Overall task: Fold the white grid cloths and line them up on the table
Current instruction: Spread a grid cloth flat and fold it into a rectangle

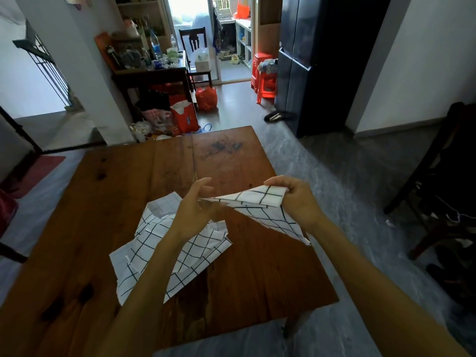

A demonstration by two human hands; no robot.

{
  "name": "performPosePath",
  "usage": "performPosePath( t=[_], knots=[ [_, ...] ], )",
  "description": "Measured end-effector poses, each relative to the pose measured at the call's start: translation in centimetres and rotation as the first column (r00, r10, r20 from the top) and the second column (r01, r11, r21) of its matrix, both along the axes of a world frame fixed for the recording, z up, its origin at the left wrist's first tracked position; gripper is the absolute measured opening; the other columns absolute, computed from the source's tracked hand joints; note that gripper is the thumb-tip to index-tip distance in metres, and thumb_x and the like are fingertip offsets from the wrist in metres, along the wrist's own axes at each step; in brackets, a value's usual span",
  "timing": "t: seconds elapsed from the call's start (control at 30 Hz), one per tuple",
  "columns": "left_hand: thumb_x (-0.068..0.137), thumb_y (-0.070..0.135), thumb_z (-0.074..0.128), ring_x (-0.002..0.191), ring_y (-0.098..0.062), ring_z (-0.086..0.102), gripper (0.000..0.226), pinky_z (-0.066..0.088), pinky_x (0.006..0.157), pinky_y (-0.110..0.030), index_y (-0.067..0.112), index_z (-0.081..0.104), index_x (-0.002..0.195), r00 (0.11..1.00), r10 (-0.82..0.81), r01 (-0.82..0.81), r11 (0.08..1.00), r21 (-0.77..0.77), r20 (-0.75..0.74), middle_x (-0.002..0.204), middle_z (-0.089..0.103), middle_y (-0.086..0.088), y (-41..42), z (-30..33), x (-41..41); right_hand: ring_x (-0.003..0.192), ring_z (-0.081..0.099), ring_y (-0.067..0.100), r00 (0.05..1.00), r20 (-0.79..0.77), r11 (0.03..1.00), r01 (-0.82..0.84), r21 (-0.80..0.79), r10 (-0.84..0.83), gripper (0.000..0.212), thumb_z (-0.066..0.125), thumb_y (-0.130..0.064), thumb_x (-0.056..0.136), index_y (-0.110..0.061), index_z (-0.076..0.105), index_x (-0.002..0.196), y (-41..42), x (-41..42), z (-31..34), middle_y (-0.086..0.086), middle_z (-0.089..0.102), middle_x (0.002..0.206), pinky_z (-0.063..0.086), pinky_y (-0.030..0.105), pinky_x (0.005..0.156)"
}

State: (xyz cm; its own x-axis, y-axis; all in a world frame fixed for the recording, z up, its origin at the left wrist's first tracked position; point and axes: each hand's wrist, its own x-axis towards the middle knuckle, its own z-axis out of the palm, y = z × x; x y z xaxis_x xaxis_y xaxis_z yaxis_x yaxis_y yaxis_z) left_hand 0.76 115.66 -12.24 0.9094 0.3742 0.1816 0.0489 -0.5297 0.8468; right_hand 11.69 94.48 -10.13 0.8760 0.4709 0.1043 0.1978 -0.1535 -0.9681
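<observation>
A person stands at a wooden table (159, 176), seen from above. Both hands hold one white grid cloth (260, 202) in the air above the table's right half. The right hand (296, 199) pinches a folded corner; the left hand (198, 204) grips the opposite end, fingers curled. The cloth's loose part hangs down toward the table's right edge. A crumpled pile of grid cloths (164, 251) lies on the table's middle, under the left forearm.

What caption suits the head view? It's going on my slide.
Both hands, left hand and right hand, lift one grid cloth above a crumpled pile on the wooden table.
</observation>
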Motion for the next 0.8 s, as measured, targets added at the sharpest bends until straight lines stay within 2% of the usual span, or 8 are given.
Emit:
performPosePath(
  t=[0.13, 0.23, 0.3, 0.4, 0.5, 0.6, 0.7, 0.8],
  knots=[
    [0.084, 0.02, 0.07, 0.088, -0.005, 0.065, 0.032, 0.049, 0.069, -0.01, 0.03, 0.054, 0.11, 0.997, -0.076, 0.069, 0.974, -0.216, -0.028, 0.113, 0.064, -0.001, -1.5, -0.6, 0.7, 0.089, 0.069, 0.019, 0.988, -0.156, 0.992, 0.03, 0.125, -0.01, 0.024, 0.057, 0.004, 0.089, -0.014, 0.071, 0.095, -0.4, 0.2, 0.1, 0.006, 0.072, 0.095, 0.059, 0.029, 0.075],
    [0.089, 0.018, 0.065, 0.068, 0.001, 0.063, 0.007, 0.046, 0.062, -0.009, 0.022, 0.06, 0.087, 0.997, -0.073, 0.073, 0.982, -0.175, 0.002, 0.075, 0.065, 0.013, -2.3, -0.6, 1.2, 0.098, 0.068, 0.03, 0.955, -0.294, 0.979, 0.083, 0.186, -0.025, 0.019, 0.06, 0.0, 0.089, -0.011, 0.071, 0.1, -0.3, 0.5, -0.1, 0.014, 0.072, 0.102, 0.057, 0.043, 0.085],
    [0.089, 0.013, 0.064, 0.062, 0.002, 0.061, 0.011, 0.046, 0.057, -0.01, 0.018, 0.062, 0.08, 0.999, -0.029, 0.035, 0.983, -0.182, 0.038, 0.072, 0.064, 0.012, -2.5, -0.6, 1.6, 0.101, 0.068, 0.031, 0.929, -0.371, 0.969, 0.096, 0.229, -0.005, 0.021, 0.065, -0.006, 0.087, -0.009, 0.069, 0.107, -0.4, 0.7, -0.3, 0.016, 0.071, 0.106, 0.055, 0.045, 0.089],
    [0.089, 0.011, 0.065, 0.059, -0.004, 0.056, 0.017, 0.049, 0.052, -0.018, 0.011, 0.06, 0.073, 0.995, 0.049, -0.031, 0.982, -0.186, 0.091, 0.068, 0.063, -0.005, -2.3, -0.7, 2.0, 0.101, 0.069, 0.022, 0.921, -0.388, 0.981, 0.041, 0.192, 0.038, 0.03, 0.069, -0.01, 0.086, -0.009, 0.065, 0.115, -0.8, 0.5, -0.7, 0.008, 0.072, 0.109, 0.056, 0.039, 0.087],
    [0.088, 0.014, 0.065, 0.063, -0.003, 0.058, 0.017, 0.052, 0.055, -0.023, 0.007, 0.061, 0.074, 0.992, 0.073, -0.054, 0.982, -0.179, 0.101, 0.069, 0.064, -0.008, -2.0, -0.9, 2.2, 0.098, 0.069, 0.011, 0.939, -0.338, 0.994, -0.031, 0.1, 0.064, 0.031, 0.07, -0.007, 0.085, -0.017, 0.063, 0.113, -1.4, 0.0, -1.3, -0.001, 0.072, 0.108, 0.057, 0.027, 0.08],
    [0.088, 0.008, 0.064, 0.067, 0.006, 0.063, 0.01, 0.049, 0.058, -0.011, 0.015, 0.062, 0.081, 0.994, 0.041, -0.018, 0.975, -0.222, 0.101, 0.077, 0.065, 0.009, -2.2, -0.7, 1.8, 0.097, 0.069, 0.013, 0.948, -0.318, 0.997, 0.033, 0.064, -0.011, 0.028, 0.07, -0.005, 0.083, -0.022, 0.065, 0.106, -1.4, -0.1, -1.8, -0.002, 0.072, 0.105, 0.057, 0.031, 0.084],
    [0.087, 0.002, 0.064, 0.073, 0.005, 0.066, 0.013, 0.051, 0.062, -0.011, 0.015, 0.064, 0.091, 0.997, -0.029, 0.044, 0.968, -0.246, 0.065, 0.086, 0.067, 0.009, -1.9, -1.1, 1.3, 0.095, 0.071, 0.014, 0.954, -0.298, 0.992, 0.065, 0.11, -0.029, 0.024, 0.069, -0.004, 0.084, -0.019, 0.067, 0.102, -1.5, 0.0, -1.7, -0.002, 0.073, 0.101, 0.057, 0.025, 0.075],
    [0.085, -0.001, 0.065, 0.075, 0.003, 0.067, 0.021, 0.052, 0.064, -0.012, 0.019, 0.067, 0.09, 0.997, -0.015, 0.03, 0.978, -0.209, 0.073, 0.086, 0.069, 0.008, -1.5, -1.5, 1.0, 0.095, 0.071, 0.012, 0.962, -0.274, 0.99, 0.027, 0.14, 0.012, 0.023, 0.068, -0.003, 0.085, -0.02, 0.069, 0.101, -1.8, 0.1, -1.7, -0.003, 0.074, 0.1, 0.058, 0.027, 0.078]
  ],
)
